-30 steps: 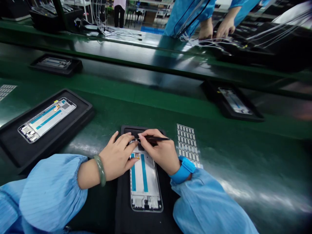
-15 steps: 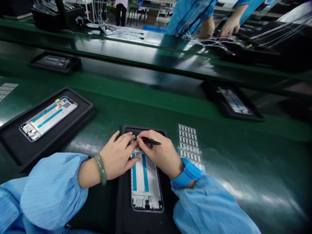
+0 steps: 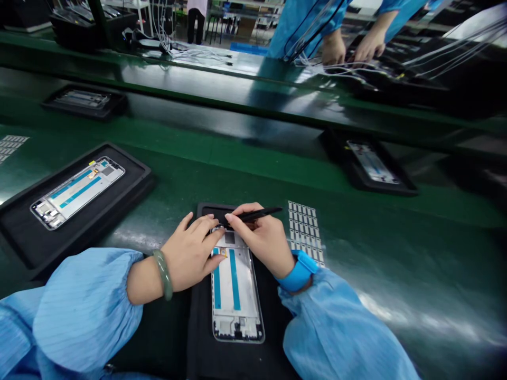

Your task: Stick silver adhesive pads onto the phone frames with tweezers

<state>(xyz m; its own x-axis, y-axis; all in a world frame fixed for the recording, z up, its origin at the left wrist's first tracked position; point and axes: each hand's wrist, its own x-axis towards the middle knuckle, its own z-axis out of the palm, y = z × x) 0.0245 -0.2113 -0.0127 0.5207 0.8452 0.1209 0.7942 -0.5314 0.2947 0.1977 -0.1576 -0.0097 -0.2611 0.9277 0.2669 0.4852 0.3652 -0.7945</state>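
In front of me a phone frame [image 3: 246, 285] with two blue strips lies in a black foam tray [image 3: 206, 353]. My left hand [image 3: 194, 253] rests over its upper left edge, fingers spread, with the thumb across the frame beside a small orange flex piece [image 3: 223, 253]. My right hand [image 3: 263, 240] pinches slim black tweezers [image 3: 261, 213] above the frame's top end. Their tip is hidden near my left fingertips, so I cannot tell whether they grip anything. A sheet of small silvery stickers [image 3: 304, 224] lies just right of my right hand.
To the left, another tray [image 3: 137, 182] holds a similar phone frame [image 3: 79, 190]. Behind, two more trays sit on the dark conveyor [image 3: 222, 116], one left [image 3: 114, 105], one right [image 3: 407, 190]. Across it, a co-worker's hands [image 3: 368, 47] work among white cables [image 3: 317, 71].
My right hand has shifted slightly, and the tweezers now tilt up and farther right. More of the frame's top end shows. Both trays on the conveyor have moved left. My left hand stays put.
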